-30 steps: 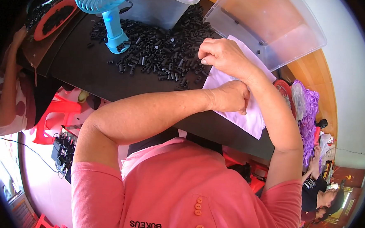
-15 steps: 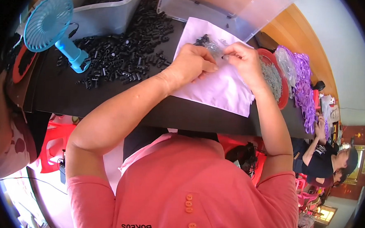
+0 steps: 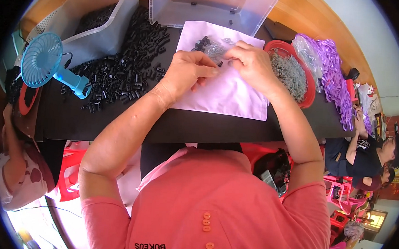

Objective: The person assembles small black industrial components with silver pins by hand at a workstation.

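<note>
Left hand [image 3: 186, 74]: thumb and forefinger nearly together, small black piece [image 3: 220, 64] at their tips, over pink cloth [image 3: 228, 100] on bench [image 3: 118, 125]; cannot tell if gripped. Right hand [image 3: 253, 68]: fingers curled, blurred, near piece; cannot tell whether they hold anything.

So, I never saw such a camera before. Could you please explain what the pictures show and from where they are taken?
There is no machine: a person works with two bare hands. One wide camera on the head looks down, so straight edges bend. On the dark table are a pale cloth, loose black pieces, two clear bins, a blue fan and a red bowl of grey bits. The left hand and right hand are over the cloth; one small black piece is by the left, apparently held.
</note>
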{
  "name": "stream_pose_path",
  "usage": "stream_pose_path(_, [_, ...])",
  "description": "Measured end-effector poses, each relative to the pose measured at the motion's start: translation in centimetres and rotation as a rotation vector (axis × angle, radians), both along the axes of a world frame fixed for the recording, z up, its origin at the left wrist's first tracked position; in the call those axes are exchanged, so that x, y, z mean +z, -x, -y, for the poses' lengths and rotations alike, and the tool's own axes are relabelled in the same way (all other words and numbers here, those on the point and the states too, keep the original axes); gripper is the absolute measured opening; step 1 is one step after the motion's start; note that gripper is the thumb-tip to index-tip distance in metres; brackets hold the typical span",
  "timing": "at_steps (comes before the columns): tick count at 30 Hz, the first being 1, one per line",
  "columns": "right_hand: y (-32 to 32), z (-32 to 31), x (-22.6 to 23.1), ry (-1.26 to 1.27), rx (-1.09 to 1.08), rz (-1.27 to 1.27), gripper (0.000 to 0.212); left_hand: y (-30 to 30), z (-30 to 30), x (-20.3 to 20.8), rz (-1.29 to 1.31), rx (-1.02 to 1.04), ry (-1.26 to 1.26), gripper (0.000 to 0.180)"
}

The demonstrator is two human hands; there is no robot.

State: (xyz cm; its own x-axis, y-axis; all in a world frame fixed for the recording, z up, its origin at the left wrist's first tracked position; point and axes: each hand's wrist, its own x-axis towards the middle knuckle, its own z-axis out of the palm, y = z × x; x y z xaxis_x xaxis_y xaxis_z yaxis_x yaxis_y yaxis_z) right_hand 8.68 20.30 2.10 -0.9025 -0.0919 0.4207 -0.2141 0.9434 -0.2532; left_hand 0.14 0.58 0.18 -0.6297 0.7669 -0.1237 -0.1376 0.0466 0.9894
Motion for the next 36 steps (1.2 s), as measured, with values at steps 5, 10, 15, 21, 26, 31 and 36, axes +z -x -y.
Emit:
stream_pose_path(5, [1.1,0.2,-0.8,-0.106,0.056,0.120,0.013,0.6,0.1,0.2,0.082,0.066,-0.060,0.013])
stream_pose_path(10, [1.6,0.4,-0.9,-0.192,0.081,0.121,0.006,0.8,0.1,0.2,0.120,0.065,-0.073,0.014])
stream_pose_path(15, [1.7,0.7,-1.6,-0.174,0.063,0.081,0.006,0.9,0.2,0.3,0.123,0.043,-0.105,0.014])
stream_pose_path(21, [1.4,0.0,-2.2,-0.029,0.075,0.019,0.008,1.1,0.2,0.2,0.141,0.065,-0.158,0.014])
stream_pose_path(26, [1.1,0.1,-1.4,0.054,-0.002,0.083,0.011,1.3,0.1,-0.1,0.133,0.065,-0.159,0.015])
stream_pose_path(31, [1.1,0.4,-2.5,-0.005,-0.006,0.011,0.010,1.2,0.1,0.0,0.110,0.073,-0.157,0.015])
stream_pose_path(36, [1.3,0.4,-3.2,-0.015,-0.021,-0.041,0.011,1.2,0.1,-0.3,0.105,0.067,-0.148,0.015])
